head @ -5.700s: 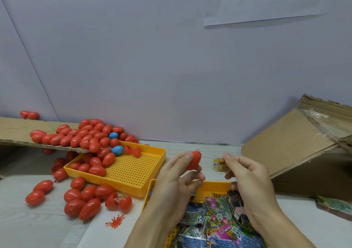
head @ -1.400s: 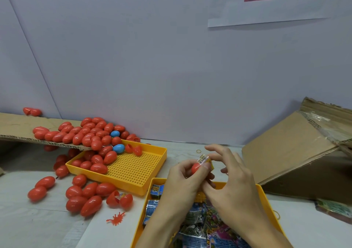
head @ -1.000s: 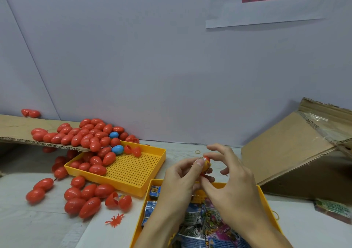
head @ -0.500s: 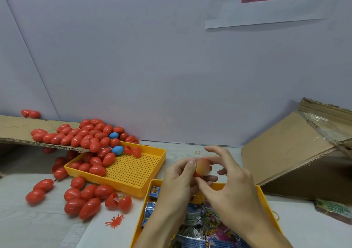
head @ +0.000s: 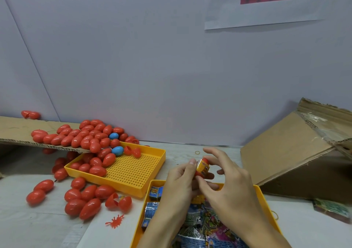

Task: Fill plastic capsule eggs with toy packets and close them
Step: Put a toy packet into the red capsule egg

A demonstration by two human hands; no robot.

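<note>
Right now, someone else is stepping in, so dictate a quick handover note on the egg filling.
Left hand grips the open red egg with a folded toy packet sticking out.
Right hand pinches at the egg, pushing the packet in.
Packets: near yellow tray.
Other eggs: far yellow tray, the cardboard, the table.
Left: seat the packet, close this egg.

The pale counter [head: 190,152] carried a yellow perforated tray [head: 133,173] at about nine o'clock from centre, with a second yellow tray [head: 266,200] of packets at six o'clock, the two just beside each other. Loose red capsule eggs [head: 83,200], one lying open in halves, and a small red splat toy [head: 115,222] lay at seven o'clock. A cardboard sheet [head: 15,131] sat at nine o'clock, a tilted cardboard box [head: 291,152] at three o'clock, and a rubber band [head: 198,152] at twelve.
</note>
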